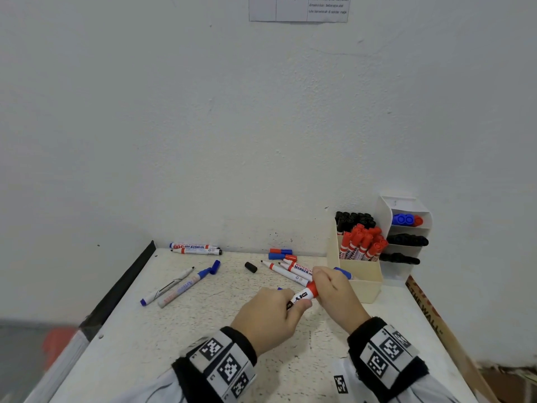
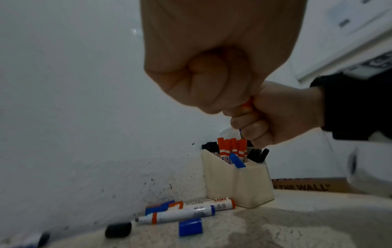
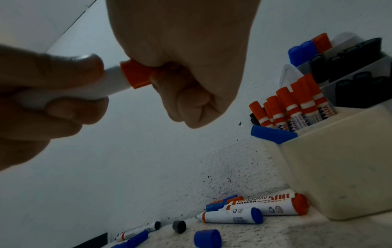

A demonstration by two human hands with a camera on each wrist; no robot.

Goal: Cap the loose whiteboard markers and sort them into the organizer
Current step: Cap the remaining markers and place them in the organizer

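Both hands are up over the worktop, holding one red marker between them. Left hand curls around the white body. Right hand curls around the red cap on its end. More markers and loose caps lie on the worktop. Just beside the right hand stands the cream organizer, full of red and black markers.
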